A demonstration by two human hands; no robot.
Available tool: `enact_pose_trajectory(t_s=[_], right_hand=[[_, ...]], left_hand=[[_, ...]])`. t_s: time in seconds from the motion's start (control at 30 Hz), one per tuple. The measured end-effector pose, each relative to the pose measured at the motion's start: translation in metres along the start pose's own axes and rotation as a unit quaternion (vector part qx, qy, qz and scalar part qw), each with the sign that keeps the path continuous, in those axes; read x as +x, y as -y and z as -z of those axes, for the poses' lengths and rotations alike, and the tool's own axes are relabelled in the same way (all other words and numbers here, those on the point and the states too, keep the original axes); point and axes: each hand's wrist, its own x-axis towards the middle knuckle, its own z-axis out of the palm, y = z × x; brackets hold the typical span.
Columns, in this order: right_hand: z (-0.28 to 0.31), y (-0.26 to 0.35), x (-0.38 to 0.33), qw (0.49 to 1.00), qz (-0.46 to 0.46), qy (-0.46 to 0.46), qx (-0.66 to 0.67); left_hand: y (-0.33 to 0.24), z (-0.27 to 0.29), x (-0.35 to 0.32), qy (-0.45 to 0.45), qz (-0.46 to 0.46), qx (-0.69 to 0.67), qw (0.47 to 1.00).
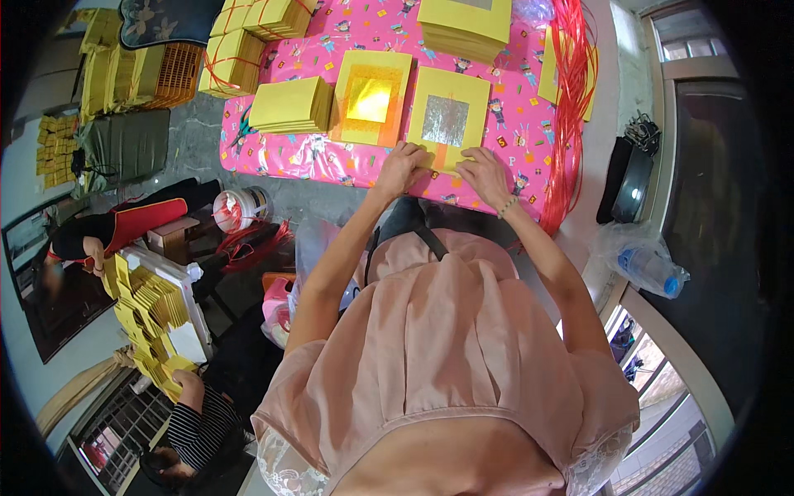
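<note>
A stack of yellow joss paper (471,91) lies near the front edge of the pink table, with a silver square and an orange band on its top sheet. At its near left corner my left hand (403,169) has its fingers curled over the paper's edge. My right hand (482,174) pinches the near right corner, a bracelet on its wrist. Both hands are closed on the top paper; how many sheets they hold I cannot tell. Just left is another joss paper stack (397,78) with a gold square and orange border.
A plain yellow paper stack (289,106) sits farther left, tied bundles (227,62) behind it. A taller stack (463,37) stands at the back. Red plastic strips (566,124) hang over the table's right side. Scissors (242,128) lie at the left edge. Two people work at lower left.
</note>
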Motion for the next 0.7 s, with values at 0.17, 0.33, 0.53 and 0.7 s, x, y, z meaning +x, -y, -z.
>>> enact_pose_trajectory(t_s=[0.17,0.33,0.53,0.7], right_hand=[[0.003,-0.002,0.005,0.999,-0.014,0.013,0.028],[0.006,-0.005,0.009,0.998,-0.018,0.037,0.042],[0.007,-0.007,0.011,0.997,-0.026,0.043,0.050],[0.008,-0.007,0.014,0.996,-0.037,0.053,0.059]], left_hand=[[0.005,-0.004,0.000,-0.004,0.001,-0.001,1.000],[0.007,-0.003,0.000,-0.001,-0.006,-0.009,1.000],[0.006,0.000,0.002,0.007,-0.007,-0.008,1.000],[0.008,0.002,0.002,0.004,-0.019,-0.012,1.000]])
